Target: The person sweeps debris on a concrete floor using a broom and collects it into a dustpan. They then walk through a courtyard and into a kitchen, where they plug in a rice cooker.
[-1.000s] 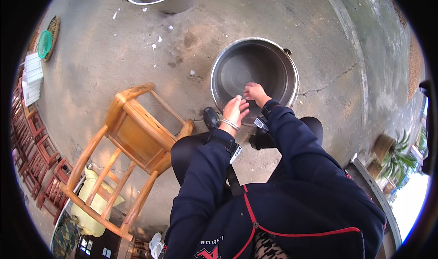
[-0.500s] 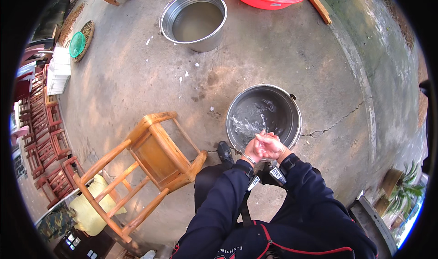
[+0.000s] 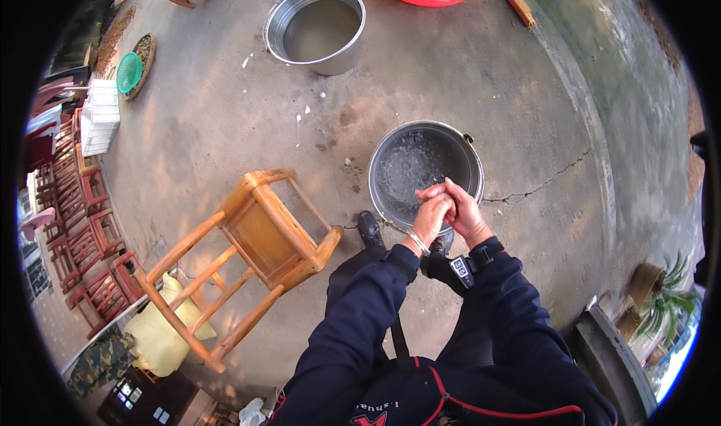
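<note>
Wooden chair (image 3: 255,253): tipped on its side at your left, well apart from your hands.
Change: half a second ago your hands were clasped over the basin's near rim; they remain pressed together there, so the rubbing likely continues.
Left hand (image 3: 431,214): palm pressed against the right, bangle at the wrist.
Right hand (image 3: 464,210): fingers wrapped over the left; whether anything sits between them, I cannot tell.
Steel basin (image 3: 425,169): directly below your hands, holding rippled water.
Second steel basin (image 3: 315,27): farther off, up-left.
</note>
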Action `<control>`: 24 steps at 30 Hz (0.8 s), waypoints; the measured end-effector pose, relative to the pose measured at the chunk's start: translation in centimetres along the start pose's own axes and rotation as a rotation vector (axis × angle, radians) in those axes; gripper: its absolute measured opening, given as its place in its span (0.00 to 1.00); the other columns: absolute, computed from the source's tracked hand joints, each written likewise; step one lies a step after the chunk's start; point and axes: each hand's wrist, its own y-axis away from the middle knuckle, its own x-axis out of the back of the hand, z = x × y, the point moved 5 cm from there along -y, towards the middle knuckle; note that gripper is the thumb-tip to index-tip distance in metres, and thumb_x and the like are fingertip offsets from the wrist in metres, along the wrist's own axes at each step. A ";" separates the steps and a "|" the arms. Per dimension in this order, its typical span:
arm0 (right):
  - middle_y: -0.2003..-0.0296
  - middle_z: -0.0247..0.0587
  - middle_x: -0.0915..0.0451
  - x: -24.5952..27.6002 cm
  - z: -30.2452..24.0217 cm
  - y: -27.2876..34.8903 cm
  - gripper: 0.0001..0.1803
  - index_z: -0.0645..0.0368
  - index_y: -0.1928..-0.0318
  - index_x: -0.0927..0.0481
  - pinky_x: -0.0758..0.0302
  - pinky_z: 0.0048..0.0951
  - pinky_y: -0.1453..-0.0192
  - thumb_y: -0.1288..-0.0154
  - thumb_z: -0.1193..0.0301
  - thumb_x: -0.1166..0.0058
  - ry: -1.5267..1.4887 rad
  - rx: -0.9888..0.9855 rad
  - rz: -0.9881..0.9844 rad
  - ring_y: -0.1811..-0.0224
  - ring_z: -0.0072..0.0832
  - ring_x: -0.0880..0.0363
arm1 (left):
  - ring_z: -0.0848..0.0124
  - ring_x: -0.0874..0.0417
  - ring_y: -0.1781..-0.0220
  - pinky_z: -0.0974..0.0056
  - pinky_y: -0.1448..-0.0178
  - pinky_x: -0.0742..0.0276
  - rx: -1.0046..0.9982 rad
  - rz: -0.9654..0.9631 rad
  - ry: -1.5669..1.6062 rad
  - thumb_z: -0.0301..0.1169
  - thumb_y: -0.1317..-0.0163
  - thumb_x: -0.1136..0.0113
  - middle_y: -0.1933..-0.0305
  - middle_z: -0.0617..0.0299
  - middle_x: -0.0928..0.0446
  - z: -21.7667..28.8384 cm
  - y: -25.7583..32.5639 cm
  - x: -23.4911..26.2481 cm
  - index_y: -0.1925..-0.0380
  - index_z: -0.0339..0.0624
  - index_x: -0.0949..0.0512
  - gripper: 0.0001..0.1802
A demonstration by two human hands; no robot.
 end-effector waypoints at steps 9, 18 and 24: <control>0.64 0.41 0.26 2.4 1.8 -0.2 0.22 0.64 0.60 0.28 0.36 0.25 0.53 0.36 0.56 0.64 0.542 0.422 0.522 0.60 0.29 0.31 | 0.70 0.45 0.38 0.67 0.36 0.51 -0.115 0.167 0.396 0.42 0.39 0.54 0.39 0.60 0.45 3.8 3.2 -2.6 0.42 0.38 0.47 0.30; 0.57 0.50 0.26 -12.7 0.7 14.2 0.20 0.63 0.50 0.31 0.37 0.28 0.47 0.38 0.64 0.63 1.038 0.048 0.222 0.50 0.38 0.30 | 0.73 0.29 0.79 0.64 0.68 0.29 0.297 0.512 0.929 0.27 0.42 0.57 0.80 0.64 0.32 6.0 9.7 -0.6 0.70 0.39 0.28 0.07; 0.58 0.50 0.26 -23.7 -6.9 26.2 0.19 0.72 0.56 0.29 0.37 0.28 0.45 0.39 0.68 0.61 0.248 0.101 -0.119 0.54 0.33 0.27 | 0.78 0.31 0.80 0.73 0.76 0.34 0.044 -0.285 0.689 0.28 0.40 0.56 0.79 0.70 0.33 19.7 18.5 -5.5 0.57 0.39 0.31 0.12</control>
